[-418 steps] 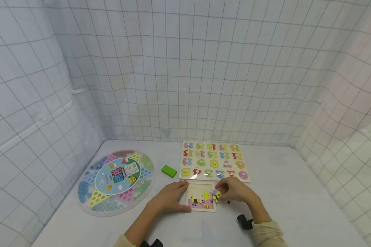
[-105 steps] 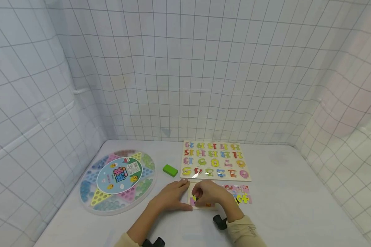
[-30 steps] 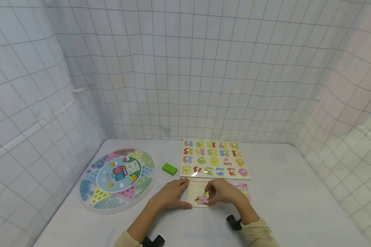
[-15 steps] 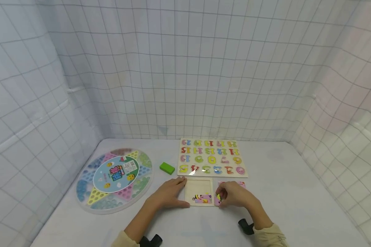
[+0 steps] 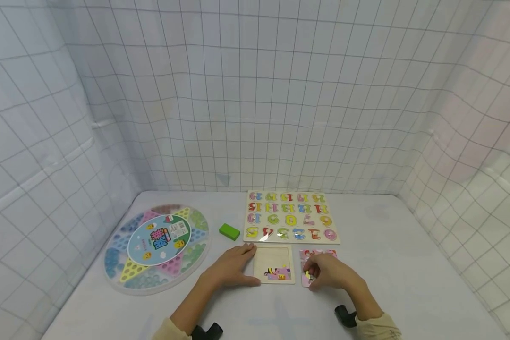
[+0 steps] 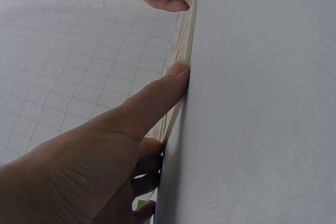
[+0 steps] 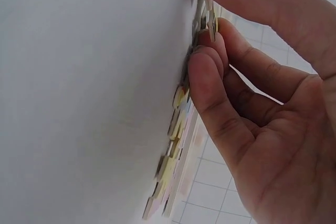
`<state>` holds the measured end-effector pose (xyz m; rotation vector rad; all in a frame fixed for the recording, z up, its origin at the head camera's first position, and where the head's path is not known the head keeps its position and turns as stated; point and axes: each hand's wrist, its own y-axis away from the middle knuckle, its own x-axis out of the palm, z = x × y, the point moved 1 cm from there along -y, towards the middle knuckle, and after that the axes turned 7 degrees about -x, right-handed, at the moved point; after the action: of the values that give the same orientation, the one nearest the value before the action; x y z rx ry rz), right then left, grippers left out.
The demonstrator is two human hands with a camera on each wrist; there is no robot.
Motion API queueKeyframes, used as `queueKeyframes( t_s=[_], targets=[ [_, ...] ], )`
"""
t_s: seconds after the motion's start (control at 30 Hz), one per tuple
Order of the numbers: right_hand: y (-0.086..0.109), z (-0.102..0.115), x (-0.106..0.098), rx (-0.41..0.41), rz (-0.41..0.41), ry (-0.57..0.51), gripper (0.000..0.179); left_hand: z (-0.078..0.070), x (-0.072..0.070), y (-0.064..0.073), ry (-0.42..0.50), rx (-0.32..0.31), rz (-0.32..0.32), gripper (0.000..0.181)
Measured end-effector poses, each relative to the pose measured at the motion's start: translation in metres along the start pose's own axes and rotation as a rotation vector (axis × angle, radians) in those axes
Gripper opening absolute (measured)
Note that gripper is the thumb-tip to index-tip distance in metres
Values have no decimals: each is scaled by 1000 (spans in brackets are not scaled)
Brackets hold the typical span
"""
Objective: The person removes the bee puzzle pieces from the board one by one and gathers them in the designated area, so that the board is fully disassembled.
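A shallow square wooden puzzle tray [image 5: 273, 257] lies in front of me, its upper part bare wood. Along its lower edge sit a few pink and yellow jigsaw pieces [image 5: 283, 276]. My left hand [image 5: 233, 268] rests against the tray's left side, thumb near the lower corner and fingertips by the upper one. To the tray's right lies a group of pink jigsaw pieces [image 5: 329, 252], partly hidden under my right hand [image 5: 330, 271]. Between its thumb and fingers, that hand pinches a jigsaw piece [image 7: 212, 24], held low and tilted in the right wrist view.
Behind the tray lies a wooden number board [image 5: 291, 217]. A green block [image 5: 230, 231] is left of that board. Farther left is a round Chinese checkers box [image 5: 159, 241] with a clear rim. White gridded cloth [image 5: 255, 118] walls the table on three sides.
Earlier, more pieces filled the tray. Within the last second, my right hand has lifted a pink and yellow piece from the tray and carried it right to the loose pieces. My left hand stays put.
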<state>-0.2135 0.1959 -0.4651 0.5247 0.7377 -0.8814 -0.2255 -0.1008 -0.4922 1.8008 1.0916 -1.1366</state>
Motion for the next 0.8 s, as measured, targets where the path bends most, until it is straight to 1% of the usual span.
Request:
queueKeyframes(
  t_s=[0.37, 0.6, 0.8],
  targets=[
    [2, 0, -1, -29, 13, -4, 35, 0, 0, -1, 2, -11, 13, 102],
    [3, 0, 0, -8, 14, 0, 35, -2, 0, 0, 1, -11, 13, 101],
    [3, 2, 1, -6, 14, 12, 33, -2, 0, 1, -1, -10, 10, 102]
  ],
)
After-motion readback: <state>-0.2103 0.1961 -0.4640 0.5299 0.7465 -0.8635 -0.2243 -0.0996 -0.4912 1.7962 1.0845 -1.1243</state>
